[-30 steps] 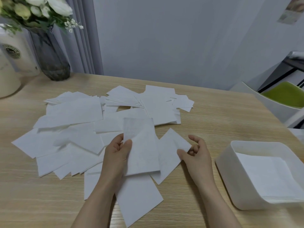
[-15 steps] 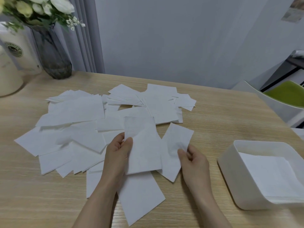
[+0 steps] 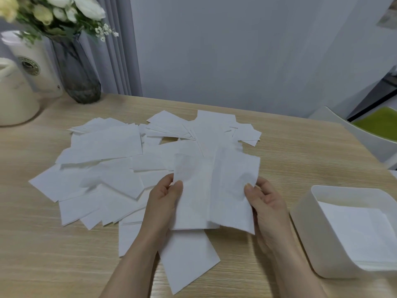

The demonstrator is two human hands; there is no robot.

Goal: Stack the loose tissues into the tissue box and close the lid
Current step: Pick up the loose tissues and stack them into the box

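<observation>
Several loose white tissues [image 3: 101, 147] lie scattered over the wooden table [image 3: 300, 147]. My left hand [image 3: 163, 201] pinches one tissue [image 3: 191, 194] by its left edge and holds it above the pile. My right hand [image 3: 266, 201] pinches a second tissue [image 3: 234, 186] by its right edge, and this one overlaps the first. Another tissue [image 3: 187, 261] lies flat under my wrists. The white tissue box [image 3: 309, 233] stands open at the right, with flat tissues [image 3: 354, 231] inside. No lid is in view.
A dark glass vase [image 3: 77, 76] with white flowers stands at the back left beside a cream jug [image 3: 15, 97] and a white canister [image 3: 36, 67]. A white chair with a green seat [image 3: 378, 123] is off the table's right edge.
My right hand has picked a tissue off the table and brought it left and up, against the tissue that my left hand holds.
</observation>
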